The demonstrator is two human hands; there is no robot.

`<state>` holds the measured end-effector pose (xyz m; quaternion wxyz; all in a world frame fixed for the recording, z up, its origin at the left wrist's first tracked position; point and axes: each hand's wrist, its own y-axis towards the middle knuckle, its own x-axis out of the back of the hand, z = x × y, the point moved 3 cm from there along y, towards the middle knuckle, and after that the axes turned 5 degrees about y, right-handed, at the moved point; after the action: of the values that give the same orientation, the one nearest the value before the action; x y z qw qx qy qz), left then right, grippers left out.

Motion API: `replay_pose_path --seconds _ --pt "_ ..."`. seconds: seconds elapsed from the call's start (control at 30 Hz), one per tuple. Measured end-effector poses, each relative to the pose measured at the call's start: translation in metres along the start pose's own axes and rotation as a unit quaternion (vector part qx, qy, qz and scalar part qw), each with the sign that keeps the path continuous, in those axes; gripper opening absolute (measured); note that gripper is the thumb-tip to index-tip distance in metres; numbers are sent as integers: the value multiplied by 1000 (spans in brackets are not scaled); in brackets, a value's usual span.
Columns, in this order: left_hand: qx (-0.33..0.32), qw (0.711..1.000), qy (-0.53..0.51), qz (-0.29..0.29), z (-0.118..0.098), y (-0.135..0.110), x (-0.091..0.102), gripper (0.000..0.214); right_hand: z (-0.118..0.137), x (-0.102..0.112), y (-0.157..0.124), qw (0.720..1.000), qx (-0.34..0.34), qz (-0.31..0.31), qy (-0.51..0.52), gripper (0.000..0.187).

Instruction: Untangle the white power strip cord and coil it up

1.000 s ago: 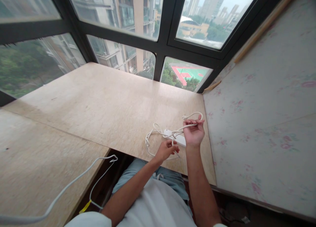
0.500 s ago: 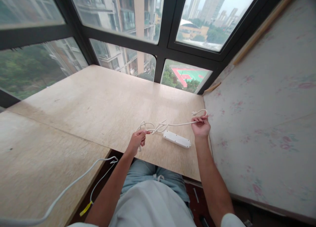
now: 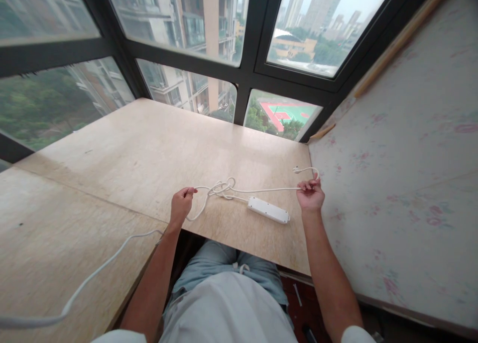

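Observation:
A white power strip [image 3: 268, 210] lies on the stone-patterned sill, and its white cord [image 3: 267, 190] runs into a loose tangle left of it. My left hand [image 3: 182, 203] is closed on a loop of the cord, left of the tangle. Over by the wall, my right hand [image 3: 311, 193] grips the cord near its far end. The plug [image 3: 296, 170] sticks out beyond those fingers on a short curved length. Between my hands the cord is stretched nearly straight from the tangle to the right.
Another white cable [image 3: 100, 268] crosses the left surface [image 3: 45, 233] and reaches the sill edge by my left forearm. Dark window frames [image 3: 194, 64] border the sill [image 3: 149, 134] at the back. A flowered wall [image 3: 392, 193] stands close on the right.
My left hand has moved left, pulling a loop of cord out from the tangle. My right hand has shifted slightly right, and the cord between them is more spread out.

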<state>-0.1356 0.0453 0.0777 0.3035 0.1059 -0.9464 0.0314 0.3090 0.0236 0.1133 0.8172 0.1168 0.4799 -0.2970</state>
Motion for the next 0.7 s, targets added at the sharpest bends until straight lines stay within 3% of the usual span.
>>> replay_pose_path --seconds 0.23,0.47,0.57,0.7 --pt "-13 988 145 -42 10 22 6 29 3 11 3 999 -24 10 -38 22" --pt "-24 976 202 -73 11 43 9 26 10 24 15 996 -25 -20 -84 19" --pt "-61 978 183 -75 9 50 17 38 15 35 20 995 -14 -37 -93 14" --pt "-161 975 145 -47 -2 57 31 49 18 47 24 992 -18 -36 -116 11"
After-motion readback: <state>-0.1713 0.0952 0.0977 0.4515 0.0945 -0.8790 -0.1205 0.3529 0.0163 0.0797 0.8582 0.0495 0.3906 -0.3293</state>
